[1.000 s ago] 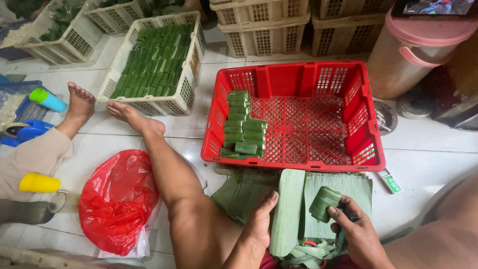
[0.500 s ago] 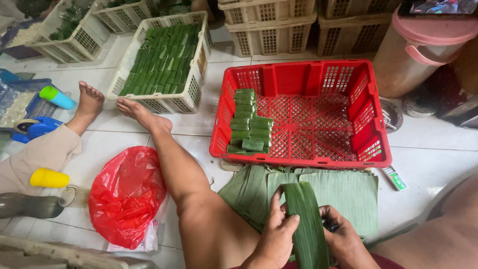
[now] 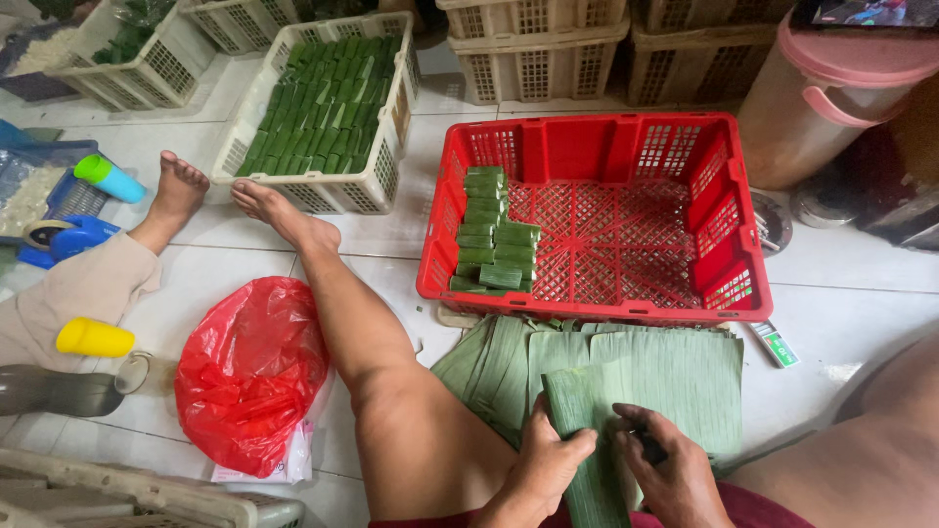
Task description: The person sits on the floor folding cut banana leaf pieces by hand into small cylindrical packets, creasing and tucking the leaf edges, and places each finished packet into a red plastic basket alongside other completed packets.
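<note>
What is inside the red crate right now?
The red crate holds green leaf-wrapped packets stacked in rows at its left end. The rest shows bare mesh floor. Whatever the packets contain is hidden.

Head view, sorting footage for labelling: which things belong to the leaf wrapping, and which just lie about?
In use: left hand, right hand, rolled leaf, leaf stack, red crate, wrapped parcels.
Lying about: red bag, yellow cup, pink-lidded bin.
</note>
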